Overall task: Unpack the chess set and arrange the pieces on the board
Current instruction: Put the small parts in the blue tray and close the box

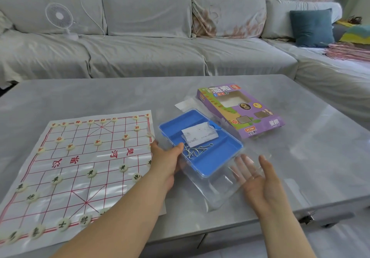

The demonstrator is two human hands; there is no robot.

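Left hand (166, 157) closed around the near left edge of a blue rectangular plastic tray (218, 157), thumb on top of the rim. Right hand (257, 179) wide open, palm up, fingers straight and spread, partly seen through a clear plastic cover (218, 189) at the near end of the tray, gripping nothing. Inside the tray, a white paper slip (200, 133) and some bent metal wire pieces (195, 150). Just behind, lying flat, a purple cardboard box with a window (240, 109). To the left, spread flat, a white sheet board with red grid lines (80, 185), and on its crossings cream round chess pieces (91, 172), in rows at the far and near sides. Under everything, a grey glossy table (310, 137) with pale reflections of light. Behind the table, a long corner sofa under light grey covers (140, 55); on it a small white fan (60, 17) at the left and a teal square cushion (311, 27) at the right.
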